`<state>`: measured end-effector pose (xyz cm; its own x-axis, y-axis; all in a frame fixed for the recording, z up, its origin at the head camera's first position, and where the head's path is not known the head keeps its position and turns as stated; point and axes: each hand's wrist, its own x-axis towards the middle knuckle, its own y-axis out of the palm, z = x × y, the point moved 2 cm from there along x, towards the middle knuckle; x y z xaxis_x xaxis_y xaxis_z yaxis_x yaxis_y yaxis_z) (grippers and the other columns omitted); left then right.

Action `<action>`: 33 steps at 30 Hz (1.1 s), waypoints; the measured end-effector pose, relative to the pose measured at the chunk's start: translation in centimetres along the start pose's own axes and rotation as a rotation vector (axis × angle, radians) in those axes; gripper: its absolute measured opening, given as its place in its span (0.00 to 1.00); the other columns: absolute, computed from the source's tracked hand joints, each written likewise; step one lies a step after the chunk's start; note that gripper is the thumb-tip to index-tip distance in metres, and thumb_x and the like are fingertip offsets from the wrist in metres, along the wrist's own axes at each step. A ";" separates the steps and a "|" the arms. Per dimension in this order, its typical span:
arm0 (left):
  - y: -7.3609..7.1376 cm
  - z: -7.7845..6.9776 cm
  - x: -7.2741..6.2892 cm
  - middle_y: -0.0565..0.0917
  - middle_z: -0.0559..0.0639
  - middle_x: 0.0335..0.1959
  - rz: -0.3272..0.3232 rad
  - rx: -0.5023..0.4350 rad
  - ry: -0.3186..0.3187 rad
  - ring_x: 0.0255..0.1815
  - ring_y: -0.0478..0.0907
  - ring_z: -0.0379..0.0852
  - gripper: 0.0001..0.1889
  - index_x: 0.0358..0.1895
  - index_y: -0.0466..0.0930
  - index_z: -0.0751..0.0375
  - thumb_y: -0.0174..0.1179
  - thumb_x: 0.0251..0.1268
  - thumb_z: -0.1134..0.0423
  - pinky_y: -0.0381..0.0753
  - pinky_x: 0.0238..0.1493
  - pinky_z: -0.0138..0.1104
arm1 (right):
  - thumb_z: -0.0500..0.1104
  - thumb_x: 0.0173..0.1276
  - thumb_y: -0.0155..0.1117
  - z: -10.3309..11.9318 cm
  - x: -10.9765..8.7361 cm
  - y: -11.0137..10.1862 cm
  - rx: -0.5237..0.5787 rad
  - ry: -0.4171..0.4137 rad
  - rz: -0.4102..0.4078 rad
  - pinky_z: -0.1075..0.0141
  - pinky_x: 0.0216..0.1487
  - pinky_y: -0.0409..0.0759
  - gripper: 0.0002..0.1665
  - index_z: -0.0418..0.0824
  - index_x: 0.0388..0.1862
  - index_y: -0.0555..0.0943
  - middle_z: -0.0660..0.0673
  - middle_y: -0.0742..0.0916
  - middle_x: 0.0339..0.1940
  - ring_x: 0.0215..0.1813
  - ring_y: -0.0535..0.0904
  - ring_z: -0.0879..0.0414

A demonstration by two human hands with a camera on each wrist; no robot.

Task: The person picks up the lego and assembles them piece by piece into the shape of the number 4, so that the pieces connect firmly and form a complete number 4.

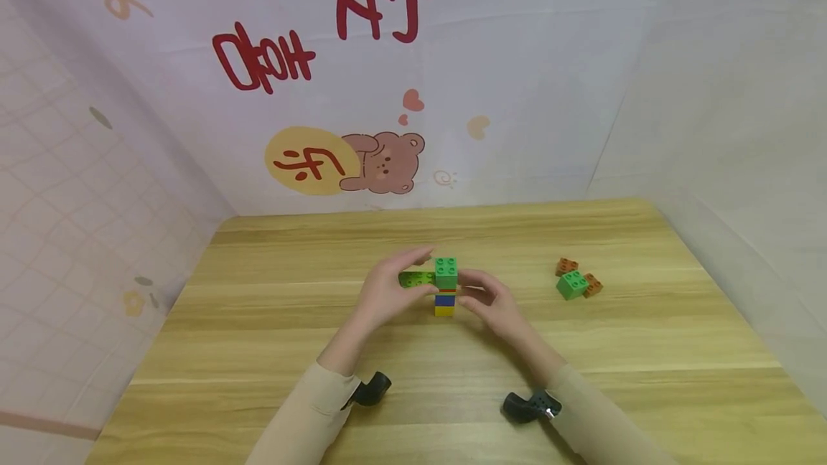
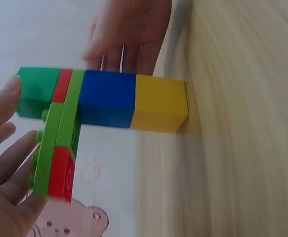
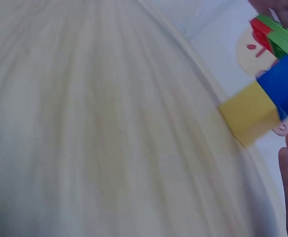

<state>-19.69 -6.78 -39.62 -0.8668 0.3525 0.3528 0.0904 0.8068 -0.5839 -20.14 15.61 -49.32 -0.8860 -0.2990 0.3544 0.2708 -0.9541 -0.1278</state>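
Observation:
A small tower of toy building bricks stands upright on the table: a yellow brick point(image 2: 161, 103) at the bottom, a blue brick point(image 2: 106, 98) above it, thin light green and red layers, and a green brick point(image 1: 446, 273) on top. Light green studded plates point(image 1: 416, 278) jut out to the left, with a red piece point(image 2: 61, 173) beneath their end. My left hand point(image 1: 386, 289) is around this side arm, its thumb touching the green brick and its other fingers spread behind. Close by on the right, my right hand point(image 1: 494, 307) has its fingers loosely bent beside the tower.
Right of the hands lie a loose green brick point(image 1: 571, 285) and two brown-orange bricks, one behind point(image 1: 567, 266) and one beside it point(image 1: 592, 285). The wooden table point(image 1: 271, 336) meets a printed cloth backdrop at its far edge.

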 end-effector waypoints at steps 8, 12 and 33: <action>-2.5 1.9 -2.3 0.86 0.47 0.50 -0.182 -0.113 -0.126 0.55 0.80 0.47 0.27 0.57 0.84 0.55 0.77 0.49 0.69 0.74 0.61 0.48 | 0.27 0.65 0.66 1.3 -1.8 -4.1 -0.103 0.014 -0.056 0.54 0.63 0.74 0.28 0.30 0.65 0.74 0.32 0.79 0.61 0.61 0.76 0.44; -3.5 2.9 -3.0 0.87 0.50 0.49 -0.229 -0.146 -0.121 0.53 0.81 0.48 0.27 0.57 0.84 0.56 0.77 0.49 0.69 0.75 0.59 0.46 | 0.22 0.61 0.67 2.6 -2.4 -6.3 -0.219 -0.055 -0.037 0.63 0.62 0.75 0.30 0.28 0.64 0.74 0.31 0.80 0.59 0.60 0.77 0.49; -5.4 5.1 -3.9 0.83 0.56 0.53 0.046 -0.078 -0.133 0.54 0.80 0.53 0.35 0.64 0.76 0.60 0.78 0.49 0.68 0.77 0.57 0.50 | 0.29 0.44 0.82 5.0 -4.1 -15.2 -0.705 -0.179 0.030 0.75 0.56 0.66 0.40 0.36 0.60 0.80 0.41 0.86 0.52 0.57 0.74 0.58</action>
<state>-19.30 -14.90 -41.55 -0.9176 0.3283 0.2239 0.1650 0.8274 -0.5368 -18.77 31.25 -44.17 -0.7908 -0.3802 0.4796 -0.0664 -0.7257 -0.6848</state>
